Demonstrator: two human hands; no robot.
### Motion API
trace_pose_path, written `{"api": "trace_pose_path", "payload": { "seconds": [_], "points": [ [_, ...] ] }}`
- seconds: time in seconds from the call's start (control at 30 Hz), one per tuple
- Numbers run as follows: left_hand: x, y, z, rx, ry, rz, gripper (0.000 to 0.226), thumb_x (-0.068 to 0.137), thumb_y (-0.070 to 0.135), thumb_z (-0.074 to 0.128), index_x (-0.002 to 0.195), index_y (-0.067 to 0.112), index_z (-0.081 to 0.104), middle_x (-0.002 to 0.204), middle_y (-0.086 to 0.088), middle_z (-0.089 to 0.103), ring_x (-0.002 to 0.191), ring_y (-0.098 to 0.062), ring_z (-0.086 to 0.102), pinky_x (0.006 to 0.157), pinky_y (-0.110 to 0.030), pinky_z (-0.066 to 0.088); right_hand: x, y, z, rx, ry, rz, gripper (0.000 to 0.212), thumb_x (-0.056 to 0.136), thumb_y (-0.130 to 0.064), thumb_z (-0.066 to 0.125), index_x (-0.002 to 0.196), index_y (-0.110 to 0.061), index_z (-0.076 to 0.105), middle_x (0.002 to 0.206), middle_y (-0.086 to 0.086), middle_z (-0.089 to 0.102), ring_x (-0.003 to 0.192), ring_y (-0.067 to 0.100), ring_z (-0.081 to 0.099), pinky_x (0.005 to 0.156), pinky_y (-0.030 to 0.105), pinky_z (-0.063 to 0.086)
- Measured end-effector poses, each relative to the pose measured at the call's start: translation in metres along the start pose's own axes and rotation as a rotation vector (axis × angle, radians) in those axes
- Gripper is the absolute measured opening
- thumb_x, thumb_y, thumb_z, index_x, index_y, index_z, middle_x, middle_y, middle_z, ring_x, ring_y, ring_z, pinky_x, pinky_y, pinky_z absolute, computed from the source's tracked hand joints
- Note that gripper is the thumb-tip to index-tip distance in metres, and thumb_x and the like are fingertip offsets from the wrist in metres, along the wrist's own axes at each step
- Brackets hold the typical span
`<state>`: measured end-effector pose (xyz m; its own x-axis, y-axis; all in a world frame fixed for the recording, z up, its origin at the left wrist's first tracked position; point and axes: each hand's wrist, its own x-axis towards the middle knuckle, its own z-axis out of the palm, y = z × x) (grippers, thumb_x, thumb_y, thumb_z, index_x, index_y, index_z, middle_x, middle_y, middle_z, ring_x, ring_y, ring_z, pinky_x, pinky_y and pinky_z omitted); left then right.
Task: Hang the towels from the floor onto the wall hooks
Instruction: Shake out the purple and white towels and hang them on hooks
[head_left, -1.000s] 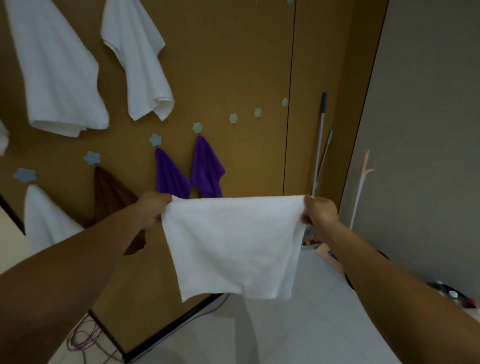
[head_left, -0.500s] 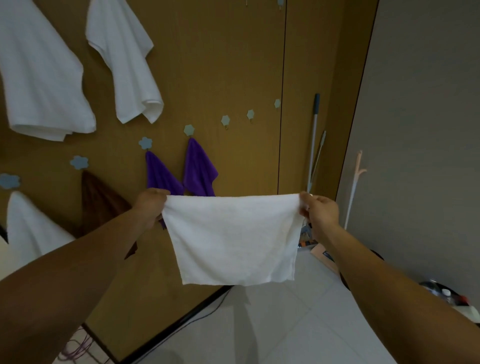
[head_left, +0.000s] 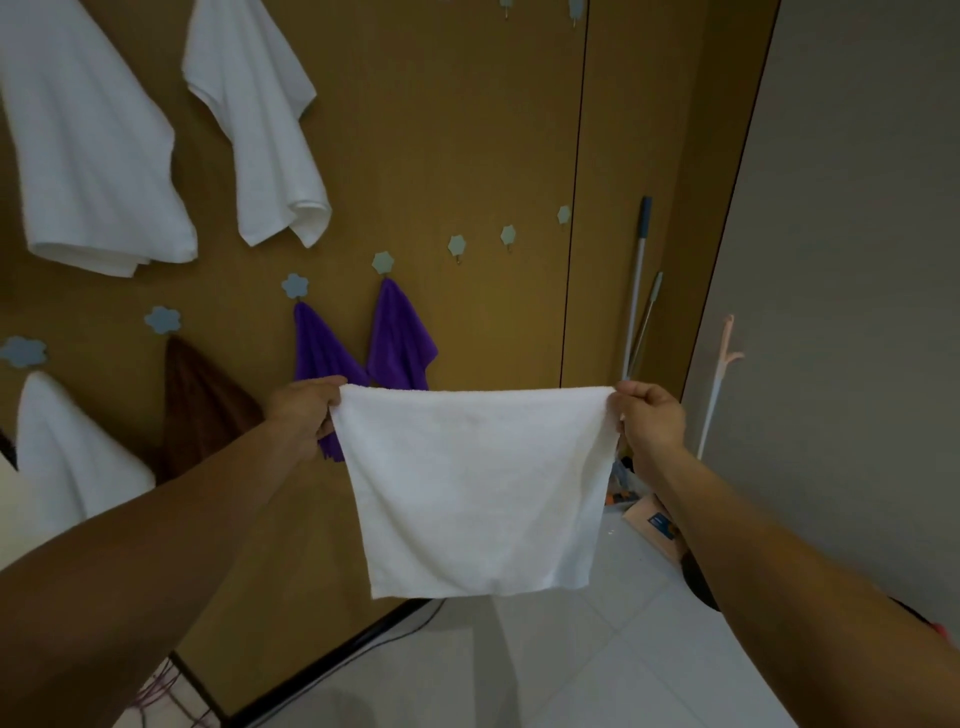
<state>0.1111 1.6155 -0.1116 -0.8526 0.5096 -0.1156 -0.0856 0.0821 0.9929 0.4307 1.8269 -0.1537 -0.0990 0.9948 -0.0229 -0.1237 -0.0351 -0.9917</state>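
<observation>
Item in hand: one small white terry towel (head_left: 475, 493), stretched flat in the air before the brown panel wall (head_left: 467, 130), left hand (head_left: 306, 410) and right hand (head_left: 649, 418) each pinched shut on a top corner. Risk: it would likely slip off a flower-shaped hook (head_left: 456, 245) if draped by a shallow edge. Count: eight hooks in view, three bare; three white, two purple, one brown towel hung.

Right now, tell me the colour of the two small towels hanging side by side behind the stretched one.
Purple towels, clearest in the head view.
</observation>
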Motion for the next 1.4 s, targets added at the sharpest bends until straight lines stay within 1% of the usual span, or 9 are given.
{"api": "trace_pose_path", "payload": {
  "seconds": [0.1, 0.27, 0.37, 0.67, 0.77, 0.93, 1.13, 1.23, 1.4],
  "points": [
    [-0.001, 0.000, 0.003, 0.012, 0.012, 0.006, 0.033, 0.084, 0.000, 0.059, 0.115, 0.006, 0.067, 0.110, -0.012, 0.063, 0.077, -0.018, 0.056, 0.061, -0.026, 0.047, 0.007, -0.004, 0.001, -0.064, -0.036, -0.034, 0.027, 0.085, -0.001, 0.068, 0.107, -0.016, 0.069, 0.105, -0.005, 0.061, 0.099, 0.018, 0.057, 0.091, 0.032, 0.048],
    [0.002, 0.007, 0.008, 0.167, 0.055, 0.098, 0.039, 0.078, -0.004, 0.068, 0.117, -0.001, 0.064, 0.123, -0.020, 0.061, 0.110, -0.034, 0.057, 0.096, -0.040, 0.049, 0.024, -0.023, 0.007, -0.306, -0.102, -0.157, 0.045, 0.080, -0.009, 0.077, 0.122, -0.008, 0.063, 0.110, 0.003, 0.061, 0.099, 0.024, 0.060, 0.092, 0.036, 0.052],
    [0.006, 0.014, 0.011, 0.256, 0.129, 0.184, 0.041, 0.077, -0.001, 0.073, 0.117, -0.003, 0.064, 0.125, -0.022, 0.060, 0.114, -0.036, 0.056, 0.100, -0.045, 0.046, 0.037, -0.036, 0.020, -0.581, -0.132, -0.292, 0.045, 0.082, -0.018, 0.076, 0.124, -0.009, 0.064, 0.115, 0.009, 0.064, 0.098, 0.025, 0.063, 0.090, 0.043, 0.056],
    [0.053, 0.038, 0.016, 0.530, 0.243, 0.505, 0.006, 0.083, 0.011, 0.067, 0.088, 0.007, 0.067, 0.081, -0.005, 0.064, 0.075, -0.016, 0.054, 0.054, -0.017, 0.034, 0.091, -0.064, 0.073, -0.815, -0.001, -0.481, 0.016, 0.082, -0.034, 0.071, 0.083, -0.019, 0.066, 0.079, 0.002, 0.063, 0.072, 0.020, 0.062, 0.066, 0.036, 0.057],
    [0.075, 0.056, 0.024, 0.449, 0.307, 0.589, 0.022, 0.081, 0.019, 0.069, 0.069, 0.020, 0.051, 0.068, 0.007, 0.052, 0.062, -0.009, 0.050, 0.053, -0.019, 0.033, 0.108, -0.077, 0.104, -0.610, 0.041, -0.496, 0.018, 0.081, -0.025, 0.071, 0.073, -0.022, 0.055, 0.094, 0.003, 0.057, 0.082, 0.021, 0.058, 0.074, 0.038, 0.051],
    [0.105, 0.098, 0.040, 0.188, 0.318, 0.623, 0.018, 0.081, 0.024, 0.065, 0.071, 0.025, 0.050, 0.070, 0.010, 0.054, 0.063, -0.002, 0.052, 0.055, -0.017, 0.037, 0.118, -0.114, 0.162, -0.065, 0.016, -0.302, 0.015, 0.093, -0.017, 0.051, 0.081, -0.024, 0.046, 0.082, 0.000, 0.050, 0.076, 0.017, 0.049, 0.061, 0.028, 0.040],
    [0.134, 0.140, 0.055, 0.038, 0.366, 0.736, 0.025, 0.087, 0.009, 0.056, 0.075, 0.027, 0.044, 0.068, 0.008, 0.048, 0.059, -0.004, 0.047, 0.049, -0.002, 0.035, 0.130, -0.132, 0.196, -0.269, -0.596, -0.495, 0.030, 0.076, -0.051, 0.071, 0.096, -0.031, 0.060, 0.096, -0.010, 0.054, 0.085, 0.007, 0.054, 0.069, 0.024, 0.042],
    [0.154, 0.155, 0.060, 0.046, 0.334, 0.743, 0.018, 0.091, 0.003, 0.047, 0.085, 0.020, 0.048, 0.076, 0.010, 0.051, 0.066, -0.004, 0.049, 0.054, -0.002, 0.038, 0.150, -0.140, 0.217, -0.500, -0.592, -0.651, 0.043, 0.064, -0.047, 0.087, 0.101, -0.036, 0.069, 0.097, -0.013, 0.061, 0.083, 0.006, 0.058, 0.065, 0.019, 0.045],
    [0.180, 0.179, 0.081, -0.043, 0.262, 0.771, 0.026, 0.092, 0.010, 0.045, 0.073, 0.022, 0.057, 0.073, 0.012, 0.057, 0.062, 0.009, 0.053, 0.055, -0.002, 0.039, 0.192, -0.156, 0.263, -0.108, -0.529, -0.552, 0.019, 0.077, -0.031, 0.080, 0.080, -0.014, 0.074, 0.079, -0.007, 0.073, 0.066, 0.005, 0.065, 0.057, 0.020, 0.051]
  ]
}}
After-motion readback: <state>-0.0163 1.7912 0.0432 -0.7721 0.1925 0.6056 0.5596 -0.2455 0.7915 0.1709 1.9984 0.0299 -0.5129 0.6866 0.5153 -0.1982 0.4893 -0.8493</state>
